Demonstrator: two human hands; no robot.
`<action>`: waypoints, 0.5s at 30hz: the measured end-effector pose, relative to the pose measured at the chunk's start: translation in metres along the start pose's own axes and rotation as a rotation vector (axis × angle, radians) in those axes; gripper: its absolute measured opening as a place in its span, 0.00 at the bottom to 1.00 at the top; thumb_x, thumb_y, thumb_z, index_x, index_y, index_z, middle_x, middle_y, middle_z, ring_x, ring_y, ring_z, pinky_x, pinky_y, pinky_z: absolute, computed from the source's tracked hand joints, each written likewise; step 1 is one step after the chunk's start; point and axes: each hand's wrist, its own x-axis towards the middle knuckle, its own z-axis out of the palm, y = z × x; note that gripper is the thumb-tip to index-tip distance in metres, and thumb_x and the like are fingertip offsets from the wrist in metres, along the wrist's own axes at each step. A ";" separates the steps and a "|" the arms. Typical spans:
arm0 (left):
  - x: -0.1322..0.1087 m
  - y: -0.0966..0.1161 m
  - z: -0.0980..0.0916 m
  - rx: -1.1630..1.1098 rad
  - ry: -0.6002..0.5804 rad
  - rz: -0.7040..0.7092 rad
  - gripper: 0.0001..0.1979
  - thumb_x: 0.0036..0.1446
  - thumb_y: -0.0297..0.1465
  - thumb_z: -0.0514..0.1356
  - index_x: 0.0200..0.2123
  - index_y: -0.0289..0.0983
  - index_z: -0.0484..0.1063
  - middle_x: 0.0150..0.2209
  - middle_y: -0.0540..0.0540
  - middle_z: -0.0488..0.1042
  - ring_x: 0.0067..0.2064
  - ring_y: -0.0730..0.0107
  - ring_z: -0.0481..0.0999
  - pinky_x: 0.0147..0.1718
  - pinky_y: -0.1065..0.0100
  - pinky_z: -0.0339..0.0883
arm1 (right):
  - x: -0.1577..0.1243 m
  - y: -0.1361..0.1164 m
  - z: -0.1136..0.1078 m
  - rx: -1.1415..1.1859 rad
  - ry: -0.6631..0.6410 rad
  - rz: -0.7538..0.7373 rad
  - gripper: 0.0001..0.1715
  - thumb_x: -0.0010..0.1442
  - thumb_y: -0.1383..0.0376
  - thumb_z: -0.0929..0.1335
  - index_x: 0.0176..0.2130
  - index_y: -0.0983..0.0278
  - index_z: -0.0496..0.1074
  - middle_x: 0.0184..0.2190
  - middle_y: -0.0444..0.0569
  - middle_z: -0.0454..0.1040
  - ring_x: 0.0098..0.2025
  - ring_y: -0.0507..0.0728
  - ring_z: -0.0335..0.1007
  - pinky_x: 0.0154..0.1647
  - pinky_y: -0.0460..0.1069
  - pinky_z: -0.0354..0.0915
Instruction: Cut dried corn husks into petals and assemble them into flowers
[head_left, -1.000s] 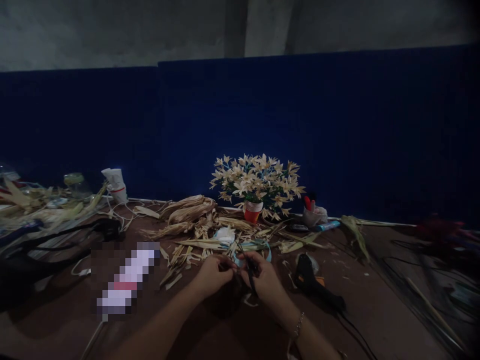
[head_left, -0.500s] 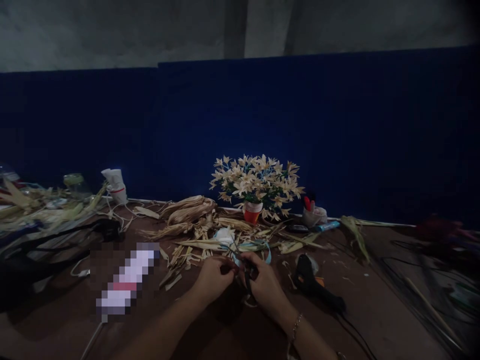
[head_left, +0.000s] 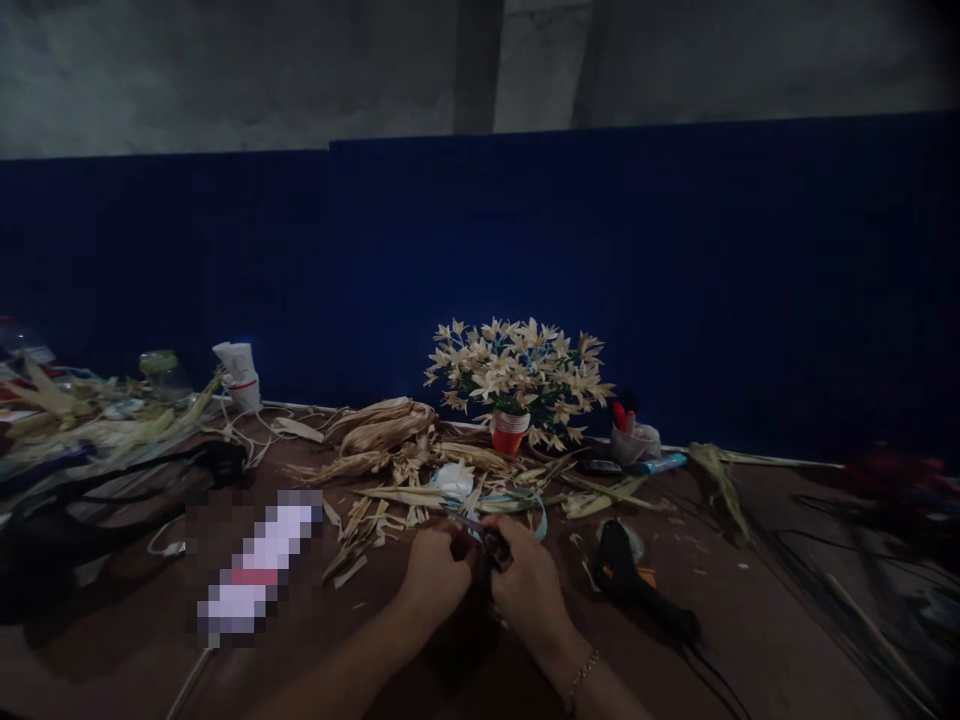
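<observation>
My right hand [head_left: 526, 578] is closed around a pair of dark scissors [head_left: 469, 522], whose blades point up and to the left. Close beside it, my left hand [head_left: 439, 572] is closed, fingertips pinched near the blades; whatever it pinches is too small and dark to make out. Just beyond both hands lie dry corn husk strips [head_left: 386, 515], a white bundle [head_left: 454, 480] and a light blue ribbon [head_left: 541, 520]. Behind these stands a red paper cup [head_left: 510, 434] holding cream flowers [head_left: 517, 375] that look made of husk.
A black glue gun [head_left: 626, 565] with a cord lies to the right. On the left are a blurred-out device [head_left: 259, 570], a black strap [head_left: 150, 470] and a husk heap [head_left: 82, 410]. A tub of tools [head_left: 634, 440] stands at the back by the blue partition [head_left: 637, 250].
My right hand has turned, and the scissors now lie lower and point more to the left. Both hands stay close together. The whole view has shifted slightly.
</observation>
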 end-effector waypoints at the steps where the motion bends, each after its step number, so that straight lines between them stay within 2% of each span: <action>1: 0.000 0.001 0.001 0.001 0.011 -0.014 0.06 0.43 0.29 0.56 0.24 0.35 0.73 0.24 0.46 0.74 0.28 0.66 0.70 0.28 0.70 0.58 | 0.000 -0.001 0.001 -0.041 0.018 0.006 0.18 0.47 0.74 0.61 0.39 0.61 0.69 0.34 0.48 0.73 0.37 0.56 0.68 0.38 0.48 0.61; 6: 0.003 0.001 0.000 0.031 0.065 -0.037 0.05 0.42 0.28 0.57 0.22 0.35 0.72 0.23 0.46 0.73 0.28 0.67 0.69 0.27 0.71 0.57 | 0.004 0.006 -0.005 -0.135 0.126 0.020 0.19 0.47 0.73 0.61 0.39 0.61 0.68 0.34 0.49 0.72 0.37 0.57 0.67 0.37 0.49 0.60; 9: 0.005 0.000 -0.005 -0.047 0.069 -0.053 0.05 0.41 0.26 0.56 0.22 0.35 0.72 0.22 0.47 0.73 0.27 0.67 0.70 0.28 0.71 0.59 | 0.008 0.013 -0.010 -0.020 0.171 0.055 0.17 0.49 0.70 0.61 0.41 0.64 0.67 0.35 0.51 0.72 0.36 0.58 0.68 0.37 0.50 0.62; 12: 0.006 -0.001 -0.005 -0.146 0.029 -0.062 0.04 0.40 0.25 0.56 0.22 0.35 0.71 0.23 0.48 0.73 0.27 0.68 0.70 0.28 0.71 0.61 | 0.007 0.012 -0.010 0.179 0.020 0.030 0.18 0.49 0.68 0.63 0.43 0.65 0.66 0.38 0.52 0.72 0.34 0.57 0.69 0.34 0.48 0.64; 15: 0.004 -0.002 0.000 -0.174 -0.014 -0.077 0.03 0.41 0.26 0.58 0.22 0.34 0.72 0.24 0.47 0.73 0.28 0.67 0.70 0.29 0.71 0.62 | 0.004 0.008 -0.006 0.159 -0.045 -0.043 0.18 0.48 0.70 0.63 0.41 0.63 0.68 0.37 0.50 0.73 0.38 0.58 0.69 0.37 0.48 0.64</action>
